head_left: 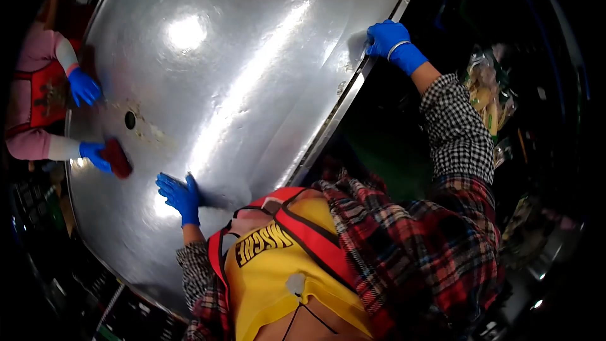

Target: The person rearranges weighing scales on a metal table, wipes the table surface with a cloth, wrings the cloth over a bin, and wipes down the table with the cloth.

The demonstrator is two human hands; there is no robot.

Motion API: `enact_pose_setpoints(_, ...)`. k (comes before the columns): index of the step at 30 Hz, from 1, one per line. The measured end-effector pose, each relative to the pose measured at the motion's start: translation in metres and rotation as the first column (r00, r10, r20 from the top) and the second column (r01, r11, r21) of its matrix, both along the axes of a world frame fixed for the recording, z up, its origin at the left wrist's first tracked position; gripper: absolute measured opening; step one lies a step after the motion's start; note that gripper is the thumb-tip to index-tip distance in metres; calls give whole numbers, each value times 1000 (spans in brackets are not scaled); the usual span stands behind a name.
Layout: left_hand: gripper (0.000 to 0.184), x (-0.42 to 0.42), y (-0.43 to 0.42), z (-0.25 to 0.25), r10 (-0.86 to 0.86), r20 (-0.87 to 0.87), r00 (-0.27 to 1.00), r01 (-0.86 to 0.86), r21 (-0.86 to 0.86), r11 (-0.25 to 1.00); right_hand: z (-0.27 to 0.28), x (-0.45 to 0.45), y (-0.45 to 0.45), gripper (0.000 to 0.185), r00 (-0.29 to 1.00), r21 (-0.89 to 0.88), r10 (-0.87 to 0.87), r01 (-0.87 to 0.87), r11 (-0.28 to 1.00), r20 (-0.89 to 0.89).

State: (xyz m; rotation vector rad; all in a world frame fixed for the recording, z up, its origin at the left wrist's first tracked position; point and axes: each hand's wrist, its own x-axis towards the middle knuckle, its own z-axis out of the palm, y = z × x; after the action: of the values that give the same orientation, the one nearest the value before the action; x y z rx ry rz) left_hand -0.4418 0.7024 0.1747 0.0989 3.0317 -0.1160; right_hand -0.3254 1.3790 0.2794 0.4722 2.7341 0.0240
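Gripping straight edge of tabletop (287, 98) with curled right hand (386, 39), likely for bracing | holding left hand (181, 198) straight-fingered inward of that edge, grasping nothing visible, perhaps for balance

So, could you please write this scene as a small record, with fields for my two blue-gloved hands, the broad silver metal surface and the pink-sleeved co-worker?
Left hand: open, fingers extended over the metal; contact unclear
Right hand: fingers curled at the straight edge; grip unclear
In front: broad silver metal surface, shiny, with a round dark hole
Co-worker: at the far left of the view, in a red apron
Co-worker's tool: dark red pad, in one blue-gloved hand
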Motion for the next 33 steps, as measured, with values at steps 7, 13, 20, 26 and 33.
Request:
enact_pose_setpoints(7,115,-24,34,-28,342,37,939,-331,-176,927,-11,-28,-17,21,968,-86,145,-130,988,207)
enact_pose_setpoints(13,113,-19,35,-18,344,79,936,-324,-198,925,-23,-26,-14,16,969,-258,223,-190,947,105)
enact_pose_setpoints(20,109,-18,42,-9,313,26,950,-306,-147,941,-20,-64,-47,48,928,-871,-259,-118,478,-268)
enact_pose_setpoints(26,108,-19,37,0,297,22,955,-290,-152,945,-85,-124,32,88,813,-176,29,-160,971,-581)
enact_pose_setpoints(33,86,-25,1,-2,198,138,970,-211,80,974,-32,-130,-146,63,924,-918,19,-382,111,-382)
